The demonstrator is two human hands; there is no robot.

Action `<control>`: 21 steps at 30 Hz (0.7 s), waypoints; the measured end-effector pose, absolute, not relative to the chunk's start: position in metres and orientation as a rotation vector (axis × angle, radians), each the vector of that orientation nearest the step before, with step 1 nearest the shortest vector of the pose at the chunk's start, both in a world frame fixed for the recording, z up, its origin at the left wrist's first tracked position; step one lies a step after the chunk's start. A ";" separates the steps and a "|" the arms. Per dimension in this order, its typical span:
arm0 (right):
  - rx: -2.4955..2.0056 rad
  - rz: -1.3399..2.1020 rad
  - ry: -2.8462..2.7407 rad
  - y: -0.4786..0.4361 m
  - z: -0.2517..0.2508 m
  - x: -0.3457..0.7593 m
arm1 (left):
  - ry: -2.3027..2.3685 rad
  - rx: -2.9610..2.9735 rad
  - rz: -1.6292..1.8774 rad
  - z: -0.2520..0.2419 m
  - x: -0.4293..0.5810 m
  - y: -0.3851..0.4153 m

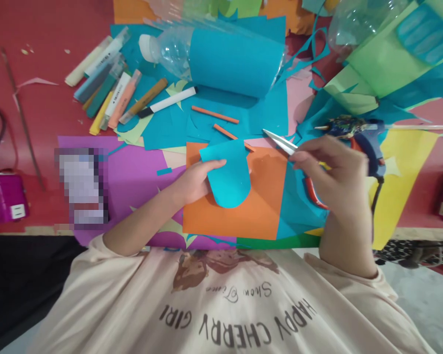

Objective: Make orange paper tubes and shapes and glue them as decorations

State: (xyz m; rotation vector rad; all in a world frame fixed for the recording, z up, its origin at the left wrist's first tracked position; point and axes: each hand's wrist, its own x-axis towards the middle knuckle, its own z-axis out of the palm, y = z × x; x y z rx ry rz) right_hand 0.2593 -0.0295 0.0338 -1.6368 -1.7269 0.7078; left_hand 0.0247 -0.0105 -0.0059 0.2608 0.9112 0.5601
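Note:
My left hand point(197, 179) grips a light blue paper piece point(230, 177) with a rounded lower edge, thumb on top and the other fingers mostly hidden behind it. Beneath that piece lies an orange sheet point(266, 211). To the right, my right hand point(330, 177) is closed around a pair of scissors point(278, 141), whose pointed blades face up and left, apart from the paper. A red handle loop shows below the fingers. Two thin orange paper strips point(216, 114) lie just beyond the blue piece.
A plastic bottle point(170, 51) wrapped in blue paper lies on its side at the back. Several markers point(121, 98) lie at left, near a blurred phone point(81, 187). On the right are a dark blue glue gun point(372, 142) and yellow paper point(406, 182). Paper scraps cover the red table point(40, 113).

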 end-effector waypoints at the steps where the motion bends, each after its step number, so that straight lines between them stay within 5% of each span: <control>1: -1.721 0.617 -1.675 -0.032 0.037 0.271 | 0.921 0.244 0.587 -0.005 0.026 -0.011; 5: -2.253 0.221 -1.500 -0.036 0.040 0.316 | 0.971 0.185 0.702 -0.004 0.032 -0.017; 9: -2.630 0.285 -1.260 -0.038 0.037 0.340 | 0.959 0.179 0.684 -0.007 0.032 -0.022; 21: -2.441 0.534 -0.951 -0.032 0.030 0.340 | 0.882 0.410 0.538 -0.001 0.028 -0.018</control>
